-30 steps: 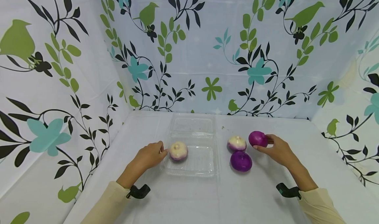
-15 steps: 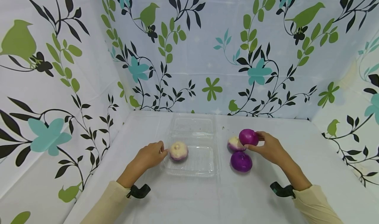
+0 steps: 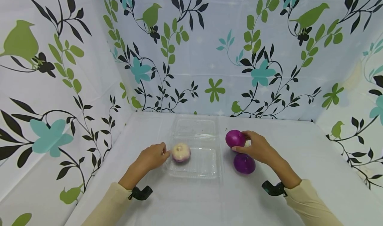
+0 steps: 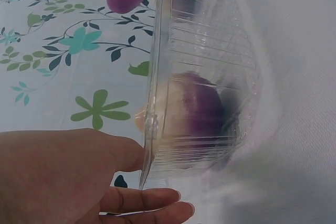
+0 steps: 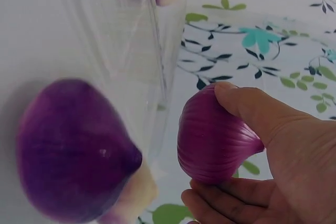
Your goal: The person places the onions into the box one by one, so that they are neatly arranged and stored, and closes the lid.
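My right hand (image 3: 257,148) holds a magenta-purple onion (image 3: 235,138) between thumb and fingers, raised above the table. In the right wrist view the onion's (image 5: 207,140) pointed end faces the palm. Below it a darker purple onion (image 3: 244,164) rests on the table. A white-and-purple bulb (image 3: 248,143) is mostly hidden behind the hand. My left hand (image 3: 152,157) pinches the left rim of a clear plastic container (image 3: 197,177), its thumb at the edge and fingers outside. Inside, at the left, sits another white-and-purple bulb (image 3: 181,152), seen through the container wall in the left wrist view.
The container's clear lid (image 3: 194,128) lies folded back on its far side. A white cloth (image 3: 191,206) covers the table. Patterned curtains (image 3: 197,53) with birds and leaves hang behind and at both sides. Small crumbs (image 3: 226,129) lie right of the lid.
My right hand has carried the magenta onion leftward, over the white-and-purple bulb and toward the container's right edge. The left hand stays at the container's left rim.
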`<state>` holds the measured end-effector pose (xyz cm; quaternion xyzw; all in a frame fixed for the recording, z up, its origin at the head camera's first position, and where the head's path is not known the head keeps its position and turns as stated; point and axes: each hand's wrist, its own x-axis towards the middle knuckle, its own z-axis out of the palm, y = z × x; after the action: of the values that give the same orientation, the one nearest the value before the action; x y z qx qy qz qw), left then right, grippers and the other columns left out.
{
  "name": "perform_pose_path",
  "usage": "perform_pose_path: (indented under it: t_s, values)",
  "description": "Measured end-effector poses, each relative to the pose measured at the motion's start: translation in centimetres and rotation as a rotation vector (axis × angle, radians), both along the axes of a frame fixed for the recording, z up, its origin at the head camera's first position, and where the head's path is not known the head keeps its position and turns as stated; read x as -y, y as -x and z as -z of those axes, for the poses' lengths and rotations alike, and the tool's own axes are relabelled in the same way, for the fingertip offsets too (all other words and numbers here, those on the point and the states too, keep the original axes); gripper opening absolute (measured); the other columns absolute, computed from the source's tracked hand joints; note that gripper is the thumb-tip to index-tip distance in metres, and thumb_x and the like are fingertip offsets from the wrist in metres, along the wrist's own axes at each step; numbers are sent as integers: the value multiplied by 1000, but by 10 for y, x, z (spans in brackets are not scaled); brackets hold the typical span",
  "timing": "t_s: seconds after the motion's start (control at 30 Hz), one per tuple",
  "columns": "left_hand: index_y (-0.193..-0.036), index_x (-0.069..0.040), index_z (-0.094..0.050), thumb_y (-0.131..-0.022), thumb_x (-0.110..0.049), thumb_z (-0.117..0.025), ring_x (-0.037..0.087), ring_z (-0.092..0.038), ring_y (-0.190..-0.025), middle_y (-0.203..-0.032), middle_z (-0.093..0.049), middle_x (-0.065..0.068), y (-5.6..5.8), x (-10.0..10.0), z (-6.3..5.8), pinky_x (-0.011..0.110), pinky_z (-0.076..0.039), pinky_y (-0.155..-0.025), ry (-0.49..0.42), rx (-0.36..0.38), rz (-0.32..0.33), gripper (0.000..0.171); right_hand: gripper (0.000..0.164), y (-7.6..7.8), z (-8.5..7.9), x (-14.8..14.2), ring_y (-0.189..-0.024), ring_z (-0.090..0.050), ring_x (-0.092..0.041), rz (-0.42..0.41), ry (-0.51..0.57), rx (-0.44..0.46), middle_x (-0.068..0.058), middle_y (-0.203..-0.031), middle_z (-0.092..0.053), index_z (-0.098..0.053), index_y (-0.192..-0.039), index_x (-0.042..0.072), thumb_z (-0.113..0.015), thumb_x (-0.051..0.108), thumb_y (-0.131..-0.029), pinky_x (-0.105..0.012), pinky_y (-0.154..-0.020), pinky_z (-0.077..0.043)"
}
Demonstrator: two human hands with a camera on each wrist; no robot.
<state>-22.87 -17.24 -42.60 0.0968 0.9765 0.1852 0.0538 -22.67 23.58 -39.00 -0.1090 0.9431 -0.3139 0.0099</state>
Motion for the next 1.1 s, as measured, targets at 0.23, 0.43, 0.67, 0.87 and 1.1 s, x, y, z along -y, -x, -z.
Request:
perform_pose_path:
  t_s: [0.23, 0.43, 0.67, 0.87, 1.1]
  values:
    - [-98, -9, -62, -104, -33, -64, 20, -54, -66, -77, -59, 2, 0, 0, 0, 35, -44, -58, -5, -1, 3, 25, 85, 2, -4, 27, -130, -58, -45, -61, -4, 24, -23, -136, -64, -50, -148, -4, -84, 44, -88, -63, -95, -55]
    - [-99, -9, -62, -104, -34, -65, 20, -54, -66, -77, -59, 2, 0, 0, 0, 35, -44, -58, 1, -2, 2, 26, 84, 5, -4, 48, -127, -60, -40, -128, -20, 15, -18, -131, -66, -53, -146, -4, -87, 42, -86, -57, -95, -57]
    - [-98, -9, -62, -104, -34, -65, 20, -54, -66, -77, -59, 2, 0, 0, 0, 35, -43, -58, 3, -6, 1, 25, 75, 12, 0, 71, -119, -62, -31, -182, -42, -1, -12, -123, -69, -58, -140, -2, -90, 38, -85, -50, -94, -58]
    - [-97, -10, -62, -104, -34, -65, 20, -54, -66, -77, -59, 2, 1, 1, -1, 36, -43, -58, -1, -8, -1, 25, 71, 18, 2, 85, -110, -65, -25, -200, -71, 36, -10, -118, -70, -61, -135, -2, -91, 36, -83, -45, -93, -58]
    - [-98, -10, -62, -104, -34, -65, 20, -54, -66, -77, -59, 2, 0, 1, 0, 35, -43, -58, -6, 2, -3, 25, 71, 23, 4, 99, -106, -66, -22, -196, -138, 107, -10, -117, -69, -62, -134, -1, -92, 34, -81, -40, -90, -60]
